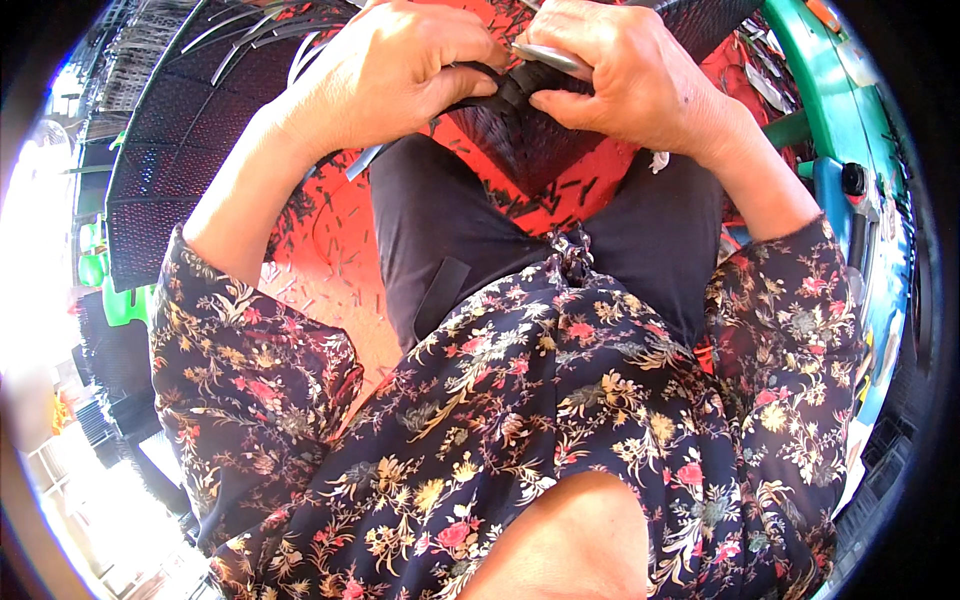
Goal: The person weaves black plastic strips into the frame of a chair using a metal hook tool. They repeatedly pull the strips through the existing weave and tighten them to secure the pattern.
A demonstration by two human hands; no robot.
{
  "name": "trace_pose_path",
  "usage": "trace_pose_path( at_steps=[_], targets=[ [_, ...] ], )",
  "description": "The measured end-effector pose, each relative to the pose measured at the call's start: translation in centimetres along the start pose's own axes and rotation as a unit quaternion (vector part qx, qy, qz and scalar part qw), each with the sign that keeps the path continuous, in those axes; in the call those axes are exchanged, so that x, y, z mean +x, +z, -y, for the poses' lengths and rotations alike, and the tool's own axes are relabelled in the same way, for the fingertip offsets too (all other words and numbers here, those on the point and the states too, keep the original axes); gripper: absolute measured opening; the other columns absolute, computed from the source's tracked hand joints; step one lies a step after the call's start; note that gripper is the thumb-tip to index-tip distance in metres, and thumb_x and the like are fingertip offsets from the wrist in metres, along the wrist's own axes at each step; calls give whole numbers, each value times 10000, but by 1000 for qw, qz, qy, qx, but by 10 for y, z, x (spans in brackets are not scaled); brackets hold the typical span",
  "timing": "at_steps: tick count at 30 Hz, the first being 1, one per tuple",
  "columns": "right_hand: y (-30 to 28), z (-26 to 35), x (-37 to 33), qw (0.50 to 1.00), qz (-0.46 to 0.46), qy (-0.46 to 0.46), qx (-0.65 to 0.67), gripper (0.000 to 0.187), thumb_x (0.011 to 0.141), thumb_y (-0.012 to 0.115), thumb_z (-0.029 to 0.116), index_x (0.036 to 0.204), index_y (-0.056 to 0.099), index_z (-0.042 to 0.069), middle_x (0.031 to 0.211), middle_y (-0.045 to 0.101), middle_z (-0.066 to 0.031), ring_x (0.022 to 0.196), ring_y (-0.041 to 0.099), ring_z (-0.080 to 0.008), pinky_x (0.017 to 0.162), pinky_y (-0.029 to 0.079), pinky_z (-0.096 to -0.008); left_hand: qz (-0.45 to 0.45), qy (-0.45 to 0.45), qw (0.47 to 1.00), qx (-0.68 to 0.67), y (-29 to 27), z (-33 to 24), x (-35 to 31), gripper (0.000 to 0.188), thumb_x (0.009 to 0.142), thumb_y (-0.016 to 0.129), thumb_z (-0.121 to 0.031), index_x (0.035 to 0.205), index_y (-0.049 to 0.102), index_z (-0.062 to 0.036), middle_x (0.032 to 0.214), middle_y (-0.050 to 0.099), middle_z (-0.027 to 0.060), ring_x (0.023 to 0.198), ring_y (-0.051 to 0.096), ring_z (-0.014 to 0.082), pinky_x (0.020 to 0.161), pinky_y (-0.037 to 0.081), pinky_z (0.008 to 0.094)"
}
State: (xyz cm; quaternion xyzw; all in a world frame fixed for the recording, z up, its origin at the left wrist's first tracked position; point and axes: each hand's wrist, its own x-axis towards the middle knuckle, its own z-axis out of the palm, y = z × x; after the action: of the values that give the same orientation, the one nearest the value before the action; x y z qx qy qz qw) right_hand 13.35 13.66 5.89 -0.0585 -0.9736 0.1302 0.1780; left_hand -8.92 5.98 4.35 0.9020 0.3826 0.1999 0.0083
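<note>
A dark woven piece (pixel 528 135) with a pointed lower corner lies between my knees, under both hands. My left hand (pixel 395 75) is closed, its thumb and forefinger pinching the black strip edge (pixel 480 98) at the top of this piece. Across from it, my right hand (pixel 640 80) is curled round a flat silvery metal tool (pixel 553 60), whose narrow end points toward my left fingers. The right thumb rests close to the black weave. Fingers hide part of the tool and of the edge, so its exact kind is unclear.
Many short black strip scraps (pixel 345 245) litter the red floor (pixel 310 260). A large dark woven panel (pixel 165 165) with loose strip ends stands at the left. Along the right side are a green plastic frame (pixel 840 90) and a blue object (pixel 828 190) beside a black knob (pixel 853 180).
</note>
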Motion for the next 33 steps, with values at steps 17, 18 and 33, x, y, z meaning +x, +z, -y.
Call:
trace_pose_path(
  at_steps=[17, 18, 33],
  targets=[
    [9, 11, 0, 992, -81, 45, -89, 355, 722, 749, 246, 943, 570, 35, 871, 571, -144, 734, 629, -345, 619, 518, -406, -168, -56, 984, 35, 21, -21, -2, 270, 687, 767, -207, 811, 612, -24, 843, 628, 105, 827, 590, 316, 791, 438, 415],
    [9, 11, 1, 991, -75, 46, -101, 357, 721, 751, 255, 931, 563, 36, 867, 568, -142, 728, 630, -341, 614, 519, -401, -177, -51, 982, 37, 21, -20, -1, 268, 686, 767, -206, 806, 610, -25, 841, 627, 103, 825, 589, 316, 786, 440, 414],
    [5, 19, 13, 988, -74, 107, -89, 343, 718, 755, 246, 882, 547, 29, 872, 574, -171, 735, 622, -379, 645, 508, -446, -270, -26, 957, 106, 19, -24, -18, 265, 671, 716, -60, 922, 645, -15, 1047, 632, 131, 964, 612, 341, 919, 435, 457]
  ],
)
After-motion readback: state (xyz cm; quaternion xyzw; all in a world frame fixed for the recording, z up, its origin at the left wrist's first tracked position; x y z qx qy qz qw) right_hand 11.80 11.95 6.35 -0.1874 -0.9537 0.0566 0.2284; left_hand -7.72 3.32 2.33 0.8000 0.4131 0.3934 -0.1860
